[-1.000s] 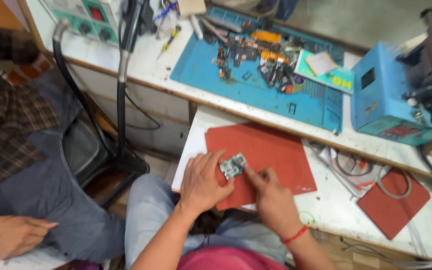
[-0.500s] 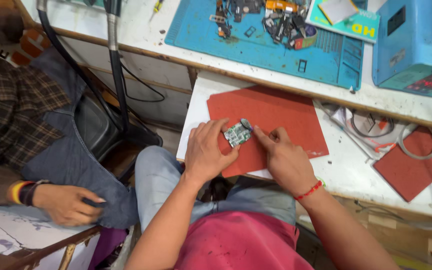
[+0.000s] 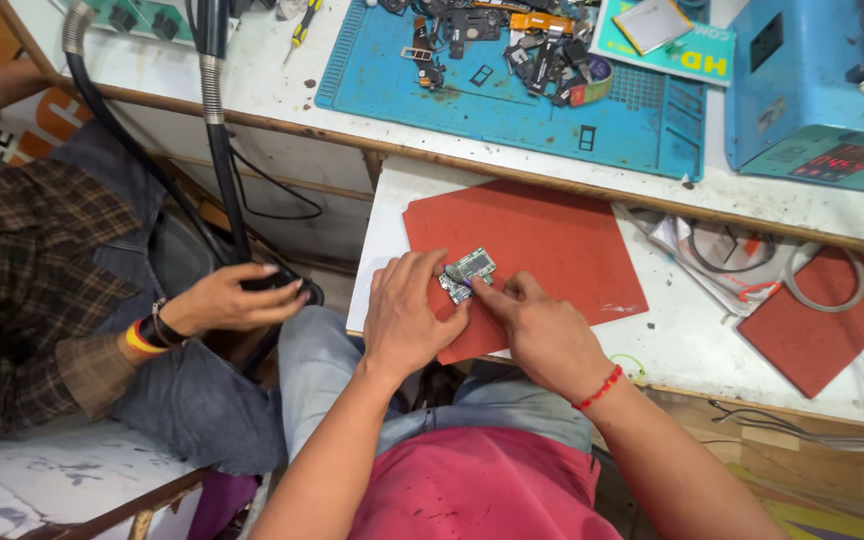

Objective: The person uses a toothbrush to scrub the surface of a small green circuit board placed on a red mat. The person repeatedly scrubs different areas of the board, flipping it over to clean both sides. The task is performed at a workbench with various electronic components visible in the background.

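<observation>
A small green circuit board (image 3: pixel 469 271) lies on a red rubber mat (image 3: pixel 542 240) on a white pull-out shelf (image 3: pixel 386 215). My left hand (image 3: pixel 407 315) rests on the mat's near-left corner with its fingertips against the board's left side. My right hand (image 3: pixel 537 325), a red thread at its wrist, presses a fingertip on the board's lower edge. Both hands pin the board flat between them.
A blue work mat (image 3: pixel 512 85) with several small phone parts lies on the upper bench, a blue machine (image 3: pixel 812 95) at its right. A second red mat (image 3: pixel 817 325) and cables lie at right. A seated person's hand (image 3: pixel 227 300) grips a black hose (image 3: pixel 214 140) at left.
The view has shifted closer and down. The neighbouring person's hand has moved up from the lap onto the black hose. My hands stay on the board.
</observation>
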